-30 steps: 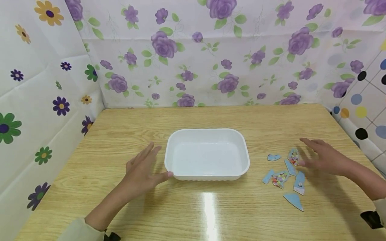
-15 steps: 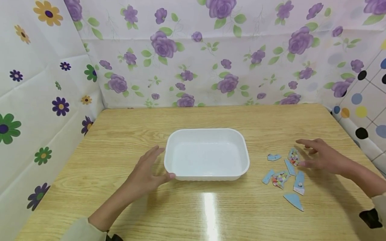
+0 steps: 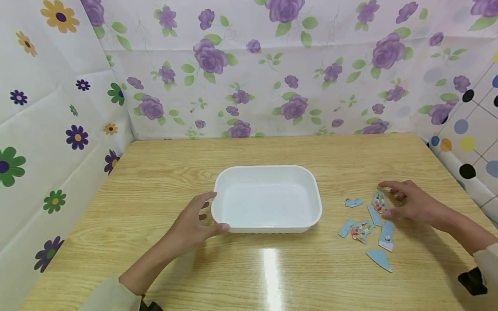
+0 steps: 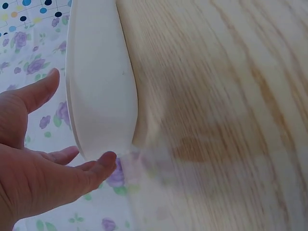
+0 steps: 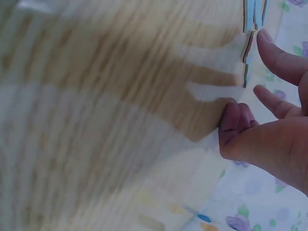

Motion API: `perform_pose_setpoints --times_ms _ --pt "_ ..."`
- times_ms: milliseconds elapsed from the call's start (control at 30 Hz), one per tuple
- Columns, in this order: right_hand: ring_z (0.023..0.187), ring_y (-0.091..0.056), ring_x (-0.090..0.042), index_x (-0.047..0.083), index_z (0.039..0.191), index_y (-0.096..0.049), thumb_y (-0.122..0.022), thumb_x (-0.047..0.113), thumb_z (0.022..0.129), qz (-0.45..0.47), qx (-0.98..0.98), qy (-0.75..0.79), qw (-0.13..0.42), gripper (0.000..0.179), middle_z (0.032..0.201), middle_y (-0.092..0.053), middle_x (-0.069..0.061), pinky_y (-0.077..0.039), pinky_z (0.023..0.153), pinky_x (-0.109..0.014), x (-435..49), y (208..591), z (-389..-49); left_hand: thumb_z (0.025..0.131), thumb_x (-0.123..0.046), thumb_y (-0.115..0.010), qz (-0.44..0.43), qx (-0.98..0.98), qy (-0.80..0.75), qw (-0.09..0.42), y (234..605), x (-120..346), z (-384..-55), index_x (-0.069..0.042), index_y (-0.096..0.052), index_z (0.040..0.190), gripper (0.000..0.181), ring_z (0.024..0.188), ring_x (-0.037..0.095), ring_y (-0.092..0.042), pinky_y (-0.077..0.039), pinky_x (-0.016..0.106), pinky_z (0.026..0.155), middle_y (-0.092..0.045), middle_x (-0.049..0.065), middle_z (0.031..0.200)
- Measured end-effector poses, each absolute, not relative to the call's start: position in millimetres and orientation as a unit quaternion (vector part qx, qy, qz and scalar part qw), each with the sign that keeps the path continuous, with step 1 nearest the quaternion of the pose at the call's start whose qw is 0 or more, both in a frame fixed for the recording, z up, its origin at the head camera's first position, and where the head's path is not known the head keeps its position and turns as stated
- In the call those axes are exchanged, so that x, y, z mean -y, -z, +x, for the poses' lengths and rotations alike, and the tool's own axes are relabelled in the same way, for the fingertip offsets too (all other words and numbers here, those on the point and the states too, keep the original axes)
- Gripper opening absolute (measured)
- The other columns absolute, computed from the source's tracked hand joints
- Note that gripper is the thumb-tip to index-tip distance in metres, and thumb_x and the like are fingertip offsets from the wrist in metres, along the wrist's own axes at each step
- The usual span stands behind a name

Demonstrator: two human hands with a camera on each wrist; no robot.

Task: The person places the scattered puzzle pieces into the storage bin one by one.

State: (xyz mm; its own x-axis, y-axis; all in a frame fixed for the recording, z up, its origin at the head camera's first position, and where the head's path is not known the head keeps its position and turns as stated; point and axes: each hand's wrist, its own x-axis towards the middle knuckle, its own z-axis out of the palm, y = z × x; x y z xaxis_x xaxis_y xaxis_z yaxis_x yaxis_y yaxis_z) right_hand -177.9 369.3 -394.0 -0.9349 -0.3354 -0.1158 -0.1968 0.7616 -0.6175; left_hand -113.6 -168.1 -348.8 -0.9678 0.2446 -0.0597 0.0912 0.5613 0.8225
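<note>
A white rectangular plastic tray (image 3: pixel 268 205) stands on the wooden table with nothing inside. My left hand (image 3: pixel 196 221) is at its left end, thumb by the front left corner and fingers spread along the side; the left wrist view shows the hand (image 4: pixel 53 178) beside the tray wall (image 4: pixel 101 82). On the right lie several thin, irregular puzzle pieces, mostly light blue. My right hand (image 3: pixel 414 205) hovers at a multicoloured piece (image 3: pixel 378 202), thumb and index finger apart around it, the other fingers bent. Edge-on pieces (image 5: pixel 249 46) show near the fingertips in the right wrist view.
Another multicoloured piece (image 3: pixel 362 231) lies left of a blue one with a white end (image 3: pixel 386 236). A blue triangular piece (image 3: pixel 379 260) is nearest the front. Floral sheets (image 3: pixel 264 90) hang behind the wooden table (image 3: pixel 175 168) and along its sides.
My left hand has moved right, closer to the tray's end. The right hand has shifted slightly left over the pieces, its fingers bending more. Tray and pieces stay put.
</note>
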Motion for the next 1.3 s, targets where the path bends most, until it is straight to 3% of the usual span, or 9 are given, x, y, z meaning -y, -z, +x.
perform_pose_setpoints --times_ms 200,633,933,1100,1300 --pt "0.105 -0.035 -0.040 -0.003 0.137 -0.042 -0.080 0.018 0.079 -0.143 -0.932 0.321 0.087 0.072 0.124 -0.032 -0.031 -0.037 0.080 -0.048 -369 401 -176 0.076 -0.027 -0.083 0.057 -0.849 -0.513 0.114 351 164 -114 -0.008 -0.031 0.147 0.090 0.124 0.040 -0.049 -0.052 0.042 0.097 -0.041 0.021 0.143" --pt "0.111 -0.033 -0.046 -0.001 0.133 -0.046 -0.080 0.017 0.080 -0.139 -0.929 0.332 0.092 0.066 0.127 -0.026 -0.032 -0.038 0.082 -0.054 -370 405 -176 0.076 -0.014 -0.083 0.063 -0.815 -0.565 0.109 356 161 -114 -0.007 -0.027 0.147 0.091 0.124 0.038 -0.051 -0.051 0.036 0.097 -0.038 0.019 0.143" --pt "0.104 -0.037 -0.038 0.001 0.129 -0.050 -0.081 0.017 0.078 -0.143 -0.934 0.318 0.072 0.062 0.120 -0.034 -0.027 -0.037 0.078 -0.040 -370 405 -175 0.075 -0.012 -0.083 0.053 -0.803 -0.582 0.116 357 161 -115 -0.007 -0.025 0.147 0.093 0.123 0.038 -0.051 -0.053 0.037 0.095 -0.038 0.019 0.143" --pt "0.103 -0.037 -0.032 0.004 0.128 -0.053 -0.081 0.018 0.078 -0.151 -0.937 0.310 0.054 0.060 0.119 -0.037 -0.024 -0.036 0.073 -0.026 -372 406 -175 0.075 -0.012 -0.083 0.056 -0.799 -0.587 0.116 357 161 -116 -0.006 -0.024 0.148 0.094 0.124 0.038 -0.051 -0.053 0.037 0.095 -0.037 0.020 0.143" --pt "0.101 -0.038 -0.031 0.005 0.128 -0.055 -0.081 0.016 0.078 -0.161 -0.940 0.296 0.040 0.058 0.117 -0.040 -0.023 -0.037 0.073 -0.027 -374 410 -175 0.075 -0.012 -0.084 0.052 -0.797 -0.589 0.120 357 161 -116 -0.007 -0.024 0.148 0.095 0.123 0.038 -0.052 -0.052 0.038 0.096 -0.037 0.019 0.144"
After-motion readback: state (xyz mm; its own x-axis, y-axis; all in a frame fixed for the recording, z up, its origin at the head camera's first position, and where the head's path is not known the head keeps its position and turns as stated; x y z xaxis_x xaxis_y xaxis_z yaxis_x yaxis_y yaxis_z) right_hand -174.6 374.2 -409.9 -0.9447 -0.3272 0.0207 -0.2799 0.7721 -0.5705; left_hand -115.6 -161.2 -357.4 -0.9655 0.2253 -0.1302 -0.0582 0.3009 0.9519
